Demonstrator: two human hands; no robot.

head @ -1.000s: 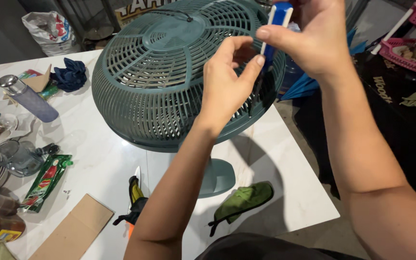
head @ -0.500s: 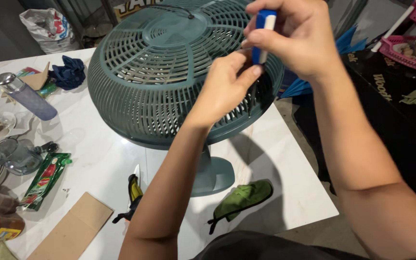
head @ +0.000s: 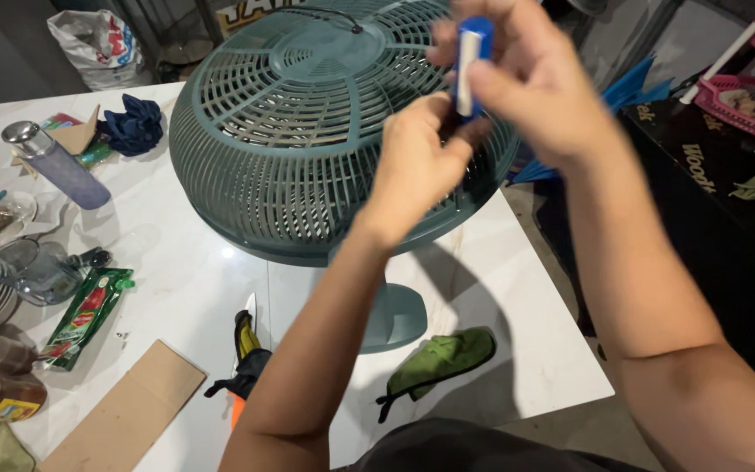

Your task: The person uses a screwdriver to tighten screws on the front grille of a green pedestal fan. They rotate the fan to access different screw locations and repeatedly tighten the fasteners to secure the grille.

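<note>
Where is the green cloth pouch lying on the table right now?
In the head view the green cloth pouch lies on the white table near its front edge, just right of the fan's round base, below the person's forearms.

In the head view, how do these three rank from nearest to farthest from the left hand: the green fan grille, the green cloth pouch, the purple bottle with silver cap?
1. Green fan grille: right behind the left hand.
2. Green cloth pouch: lower down, on the white table beside the fan's base.
3. Purple bottle: far off at the table's left side.

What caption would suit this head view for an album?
Both hands, left and right, grip a blue-and-white tool against a green fan grille.
</note>
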